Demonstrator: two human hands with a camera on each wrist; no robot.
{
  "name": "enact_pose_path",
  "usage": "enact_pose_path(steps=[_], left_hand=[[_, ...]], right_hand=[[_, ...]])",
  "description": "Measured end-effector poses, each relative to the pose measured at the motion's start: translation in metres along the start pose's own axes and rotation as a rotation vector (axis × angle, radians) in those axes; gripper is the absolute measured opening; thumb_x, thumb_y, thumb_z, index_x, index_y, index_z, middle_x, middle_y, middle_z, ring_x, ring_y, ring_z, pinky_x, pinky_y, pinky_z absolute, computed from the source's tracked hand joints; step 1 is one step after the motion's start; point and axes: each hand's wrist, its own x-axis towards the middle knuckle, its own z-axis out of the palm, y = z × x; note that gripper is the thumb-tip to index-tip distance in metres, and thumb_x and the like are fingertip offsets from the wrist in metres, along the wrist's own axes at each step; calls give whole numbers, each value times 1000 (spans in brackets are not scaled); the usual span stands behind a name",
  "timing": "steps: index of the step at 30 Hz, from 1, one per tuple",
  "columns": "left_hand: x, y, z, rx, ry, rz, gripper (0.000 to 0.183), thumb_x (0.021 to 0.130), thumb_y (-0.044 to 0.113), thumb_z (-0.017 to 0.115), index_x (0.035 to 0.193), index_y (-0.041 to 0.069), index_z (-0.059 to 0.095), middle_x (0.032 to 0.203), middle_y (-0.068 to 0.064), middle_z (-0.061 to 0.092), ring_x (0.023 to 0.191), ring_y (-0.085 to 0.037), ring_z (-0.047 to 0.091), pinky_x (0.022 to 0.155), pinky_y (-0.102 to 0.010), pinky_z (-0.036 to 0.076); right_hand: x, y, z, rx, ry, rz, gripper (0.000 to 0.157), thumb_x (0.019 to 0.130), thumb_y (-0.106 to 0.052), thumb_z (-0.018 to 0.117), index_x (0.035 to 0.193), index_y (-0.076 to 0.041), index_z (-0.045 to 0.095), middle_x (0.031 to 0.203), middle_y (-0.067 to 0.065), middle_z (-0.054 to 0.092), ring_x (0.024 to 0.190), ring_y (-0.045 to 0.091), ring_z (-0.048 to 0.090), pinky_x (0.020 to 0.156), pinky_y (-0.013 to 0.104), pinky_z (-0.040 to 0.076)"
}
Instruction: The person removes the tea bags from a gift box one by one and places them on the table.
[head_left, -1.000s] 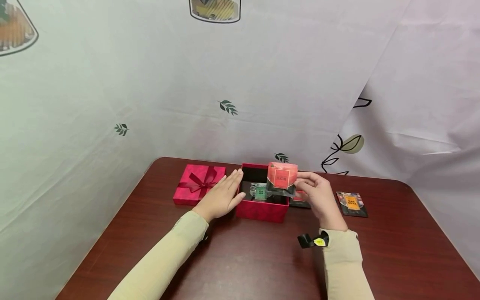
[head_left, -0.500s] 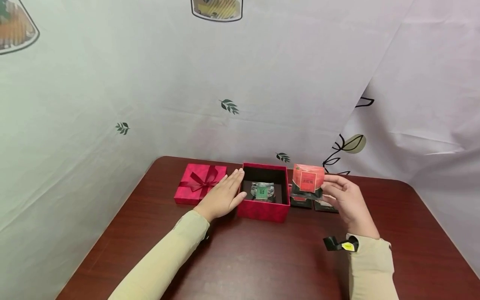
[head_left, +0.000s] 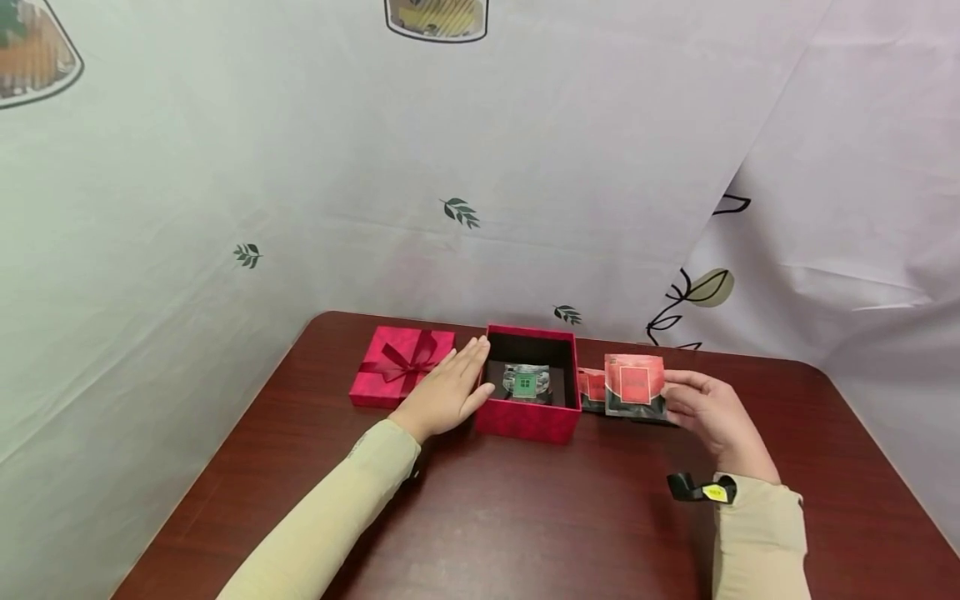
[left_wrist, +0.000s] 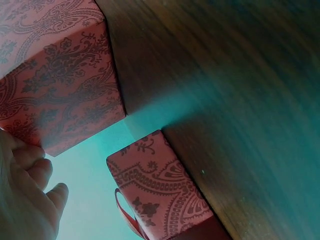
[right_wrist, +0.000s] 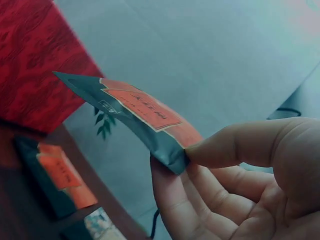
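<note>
In the head view my right hand [head_left: 712,417] pinches a red-and-black sachet [head_left: 634,387] by its right edge, thumb against fingers. The right wrist view shows this sachet tilted and raised above the table. Another red-and-black sachet [head_left: 591,388] lies beside the open red box [head_left: 525,422]. Part of a further sachet with a pale picture [right_wrist: 102,226] shows in the right wrist view; the held sachet mostly covers it from the head camera. Inside the box rests a green-labelled sachet [head_left: 527,382]. My left hand [head_left: 444,396] lies with straight fingers against the box's left wall.
The red box lid [head_left: 397,367] with a dark red ribbon bow sits left of the box, partly behind my left hand. Everything stands on a dark reddish wooden table [head_left: 517,517]. A pale printed curtain [head_left: 360,167] hangs right behind the table's far edge.
My right hand has carried the red-and-black sachet from over the box to the right, then lower toward the table. My left hand has stayed against the box.
</note>
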Motion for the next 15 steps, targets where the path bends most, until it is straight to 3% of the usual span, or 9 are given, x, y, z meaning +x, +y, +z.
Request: enact_pose_path(steps=[3, 8, 15], left_hand=[[0, 0, 0, 2, 1, 2, 71, 107, 44, 41, 160, 1, 22, 168, -11, 20, 156, -25, 13, 125, -44, 14], [0, 0, 0, 8, -13, -5, 72, 107, 45, 39, 162, 3, 19, 168, -10, 18, 156, -24, 11, 125, -43, 13], [-1, -1, 0, 9, -3, 1, 72, 107, 45, 40, 161, 3, 19, 168, -10, 19, 155, -25, 13, 125, -43, 14]], right_hand=[[4, 6, 0, -64, -21, 35, 15, 100, -9, 61, 109, -16, 70, 86, -10, 70, 74, 6, 66, 70, 24, 59], [7, 16, 3, -126, -62, 93, 30, 97, -8, 62, 125, 5, 58, 89, -9, 69, 76, 7, 67, 71, 26, 60], [9, 26, 7, -165, -123, 140, 25, 96, -8, 62, 118, 4, 60, 86, -5, 66, 71, 8, 65, 69, 26, 59]])
